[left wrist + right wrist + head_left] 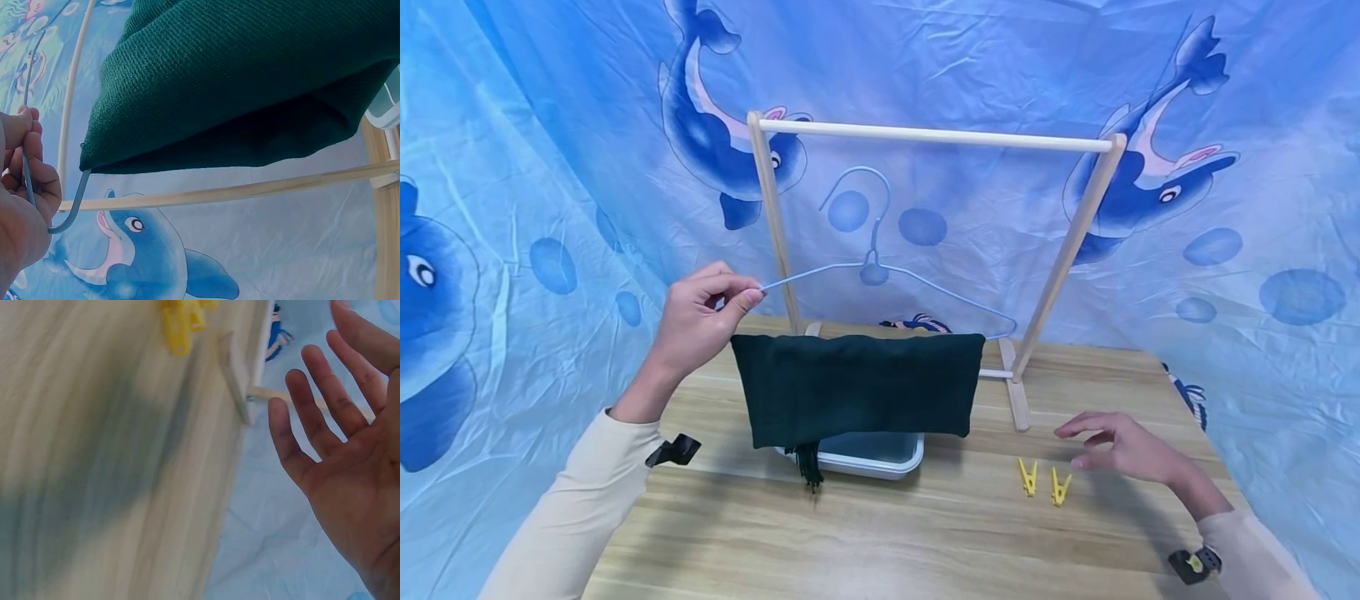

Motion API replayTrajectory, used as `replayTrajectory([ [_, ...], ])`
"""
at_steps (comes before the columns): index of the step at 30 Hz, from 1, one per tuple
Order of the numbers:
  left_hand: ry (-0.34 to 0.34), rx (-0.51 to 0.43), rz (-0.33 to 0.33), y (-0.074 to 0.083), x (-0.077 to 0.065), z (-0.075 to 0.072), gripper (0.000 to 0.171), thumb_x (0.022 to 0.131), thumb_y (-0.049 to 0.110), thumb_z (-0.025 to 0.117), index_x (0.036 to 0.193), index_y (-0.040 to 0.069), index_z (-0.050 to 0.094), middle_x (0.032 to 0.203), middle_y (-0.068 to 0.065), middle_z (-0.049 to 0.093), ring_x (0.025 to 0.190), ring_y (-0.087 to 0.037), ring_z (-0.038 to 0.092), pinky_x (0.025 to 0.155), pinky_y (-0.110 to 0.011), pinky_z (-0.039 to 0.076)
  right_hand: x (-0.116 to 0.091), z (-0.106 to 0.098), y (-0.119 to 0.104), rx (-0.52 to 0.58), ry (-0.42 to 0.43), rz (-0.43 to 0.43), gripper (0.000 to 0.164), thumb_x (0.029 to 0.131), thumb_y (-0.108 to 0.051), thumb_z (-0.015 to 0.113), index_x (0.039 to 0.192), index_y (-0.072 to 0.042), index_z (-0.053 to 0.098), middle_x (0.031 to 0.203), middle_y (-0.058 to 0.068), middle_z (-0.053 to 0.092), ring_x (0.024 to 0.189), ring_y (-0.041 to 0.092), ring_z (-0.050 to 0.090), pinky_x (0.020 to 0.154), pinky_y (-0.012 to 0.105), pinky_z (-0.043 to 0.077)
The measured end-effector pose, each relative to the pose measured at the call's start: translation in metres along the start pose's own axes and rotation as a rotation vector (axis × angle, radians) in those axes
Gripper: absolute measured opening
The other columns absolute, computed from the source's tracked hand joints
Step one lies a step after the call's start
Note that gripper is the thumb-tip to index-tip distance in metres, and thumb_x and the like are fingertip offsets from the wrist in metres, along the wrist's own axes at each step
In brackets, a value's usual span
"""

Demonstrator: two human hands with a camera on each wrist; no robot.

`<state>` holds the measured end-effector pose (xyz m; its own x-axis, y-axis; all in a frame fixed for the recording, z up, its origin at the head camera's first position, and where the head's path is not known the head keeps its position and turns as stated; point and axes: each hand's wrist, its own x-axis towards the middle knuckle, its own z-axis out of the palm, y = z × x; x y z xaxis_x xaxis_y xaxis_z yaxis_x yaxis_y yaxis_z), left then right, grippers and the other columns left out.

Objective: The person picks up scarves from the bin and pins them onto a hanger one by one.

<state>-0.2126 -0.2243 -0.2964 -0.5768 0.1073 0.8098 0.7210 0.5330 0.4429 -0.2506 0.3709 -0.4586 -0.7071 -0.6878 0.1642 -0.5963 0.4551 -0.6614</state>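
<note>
My left hand (700,321) pinches a light blue wire clothes hanger (951,293) at its left shoulder. Over the hanger's lower bar hangs a folded dark green scarf (861,387), with a dark fringe (808,467) dangling below it. In the left wrist view the hanger's bent end (78,200) comes out from under the cloth beside the curled fingers. My right hand (1131,450) is above the table at the right, fingers spread and holding nothing. Two yellow clothespins (1027,478) lie just left of it.
A wooden rack with a white top rail (932,133) stands behind the scarf. A white-rimmed tub (880,467) sits partly hidden under the cloth. The wood-grain table (880,542) ends at the blue dolphin-print curtain (1285,375).
</note>
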Motion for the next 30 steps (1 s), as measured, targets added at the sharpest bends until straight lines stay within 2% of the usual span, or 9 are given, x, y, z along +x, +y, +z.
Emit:
replayTrajectory([
  [4, -0.009, 0.0, -0.001, 0.001, 0.0, 0.001, 0.004, 0.088, -0.006, 0.075, 0.091, -0.007, 0.077, 0.07, -0.001, 0.052, 0.064, -0.008, 0.04, 0.057, -0.022, 0.03, -0.002, 0.004, 0.008, 0.017, -0.087, 0.011, 0.044, 0.088, -0.013, 0.081, 0.129, -0.005, 0.068, 0.126, 0.01, 0.069, 0.113, 0.008, 0.064, 0.083, 0.037, 0.057],
  [7, -0.009, 0.001, -0.002, 0.001, 0.001, 0.002, 0.004, 0.089, -0.005, 0.074, 0.091, -0.007, 0.077, 0.07, -0.001, 0.052, 0.064, -0.008, 0.04, 0.057, -0.022, 0.029, -0.003, 0.007, 0.012, 0.028, -0.119, 0.018, 0.046, 0.087, -0.014, 0.082, 0.129, -0.003, 0.067, 0.126, 0.009, 0.068, 0.114, 0.005, 0.062, 0.083, 0.036, 0.057],
  [16, 0.002, -0.004, 0.003, 0.003, 0.003, 0.003, 0.014, 0.084, -0.016, 0.073, 0.089, -0.004, 0.078, 0.069, 0.001, 0.051, 0.063, -0.008, 0.039, 0.056, -0.022, 0.028, -0.003, 0.013, 0.022, 0.027, -0.152, 0.055, 0.048, 0.084, -0.02, 0.084, 0.127, -0.005, 0.069, 0.124, 0.007, 0.068, 0.113, 0.007, 0.062, 0.082, 0.035, 0.056],
  [23, -0.003, -0.009, -0.003, 0.004, 0.004, 0.004, 0.012, 0.085, -0.015, 0.073, 0.09, -0.005, 0.078, 0.069, 0.0, 0.05, 0.063, -0.008, 0.039, 0.056, -0.022, 0.029, -0.002, 0.02, 0.031, -0.006, -0.144, 0.008, 0.046, 0.08, -0.018, 0.085, 0.123, -0.008, 0.073, 0.116, 0.005, 0.07, 0.105, 0.014, 0.065, 0.079, 0.03, 0.055],
  [30, -0.009, -0.012, -0.01, 0.004, 0.004, 0.005, 0.013, 0.085, -0.015, 0.073, 0.09, -0.004, 0.078, 0.07, 0.0, 0.052, 0.063, -0.009, 0.039, 0.056, -0.022, 0.029, -0.002, 0.024, 0.037, 0.019, -0.161, 0.031, 0.043, 0.08, -0.022, 0.085, 0.121, -0.01, 0.075, 0.115, 0.005, 0.071, 0.102, 0.011, 0.065, 0.08, 0.028, 0.055],
])
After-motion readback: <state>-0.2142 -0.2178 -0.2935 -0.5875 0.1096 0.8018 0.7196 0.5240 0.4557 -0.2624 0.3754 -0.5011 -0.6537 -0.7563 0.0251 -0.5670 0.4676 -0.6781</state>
